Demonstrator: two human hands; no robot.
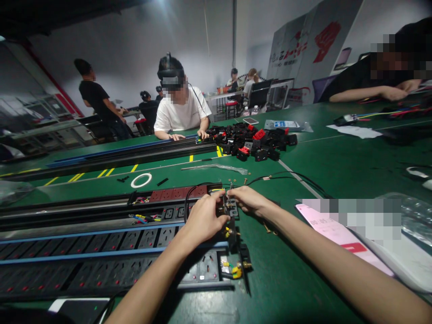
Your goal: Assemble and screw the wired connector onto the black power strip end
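Observation:
My left hand (202, 218) and my right hand (248, 200) meet over a small black electrical socket module (230, 209) with metal terminals, pinching it from both sides. Thin black wires (270, 177) run from it across the green workbench mat (290, 288). Below my left wrist lie long black power strips (111, 245) with rows of socket outlets. The end of one strip (205, 265) has yellow-green wires and a yellow connector (237, 271) attached. Red-topped socket parts (175, 194) sit along the far strip, left of my hands.
A heap of black and red switch modules (249, 141) lies across the bench. A co-worker in a white shirt (178, 110) handles a long black rail (135, 150). Another person's forearm (367, 93) rests at the right. A pink sheet (340, 236) lies near my right arm.

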